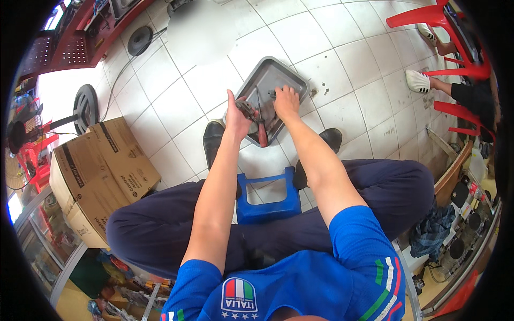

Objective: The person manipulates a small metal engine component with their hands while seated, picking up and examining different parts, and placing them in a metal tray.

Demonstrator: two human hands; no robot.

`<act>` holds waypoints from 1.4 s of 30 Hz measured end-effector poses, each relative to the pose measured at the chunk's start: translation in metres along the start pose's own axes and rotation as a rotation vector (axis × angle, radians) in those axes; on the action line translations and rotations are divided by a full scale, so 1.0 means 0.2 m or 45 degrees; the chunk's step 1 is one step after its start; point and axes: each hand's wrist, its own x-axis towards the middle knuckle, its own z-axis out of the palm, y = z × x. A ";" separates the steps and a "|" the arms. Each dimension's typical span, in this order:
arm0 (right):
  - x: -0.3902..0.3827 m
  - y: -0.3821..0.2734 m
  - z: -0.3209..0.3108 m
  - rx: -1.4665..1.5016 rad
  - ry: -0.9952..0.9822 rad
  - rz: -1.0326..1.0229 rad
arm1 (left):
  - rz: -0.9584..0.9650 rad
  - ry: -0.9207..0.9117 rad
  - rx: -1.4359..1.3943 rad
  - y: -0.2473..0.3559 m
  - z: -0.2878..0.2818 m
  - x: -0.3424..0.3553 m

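Note:
A grey metal tray [274, 72] lies on the floor between my feet. Over its left rim, my left hand [236, 119] is closed round a dark metal mechanical part [246, 109], its thumb pointing up; the part's exact kind is unclear. A screwdriver [262, 135] with a reddish handle lies in the tray beside that hand, its thin shaft toward the far side. My right hand [287, 102] reaches into the tray's right side, fingers curled down. A small dark piece [272, 94] shows at its fingertips; the fingers' undersides are hidden.
A blue plastic stool [267, 209] is between my legs. At left are a large cardboard box [110, 174] and a black round base [85, 108]. Red chairs [455, 37] and another person's shoes [417, 81] are at right. A cable [121, 72] crosses the floor.

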 end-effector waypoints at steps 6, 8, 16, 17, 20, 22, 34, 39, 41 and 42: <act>-0.03 0.02 -0.06 -0.038 0.002 -0.152 | 0.025 -0.013 -0.082 0.02 0.02 -0.01; -0.05 0.00 -0.13 0.043 0.044 -0.116 | 0.050 0.010 -0.099 0.05 0.05 -0.03; 0.10 -0.03 -0.85 0.326 0.240 0.190 | 0.272 0.033 -0.006 0.49 0.33 -0.15; 0.12 -0.05 -1.03 0.365 0.260 0.201 | 0.353 -0.016 0.048 0.62 0.38 -0.18; 0.15 -0.07 -1.58 0.432 0.480 0.176 | 0.563 -0.124 0.236 0.99 0.65 -0.50; 0.21 -0.01 -1.90 0.479 0.698 0.110 | 0.660 -0.198 0.458 1.18 0.85 -0.74; -0.44 -0.34 -2.20 1.772 -0.142 -0.235 | 0.491 -0.556 0.604 1.19 0.82 -1.32; -0.60 -0.42 -2.19 1.756 -0.144 -0.273 | 0.494 -0.442 0.557 1.10 0.78 -1.29; -0.62 -0.42 -2.20 1.723 -0.103 -0.264 | 0.506 -0.454 0.586 1.07 0.79 -1.32; -0.63 -0.42 -2.20 1.708 -0.081 -0.259 | 0.512 -0.462 0.602 1.06 0.80 -1.34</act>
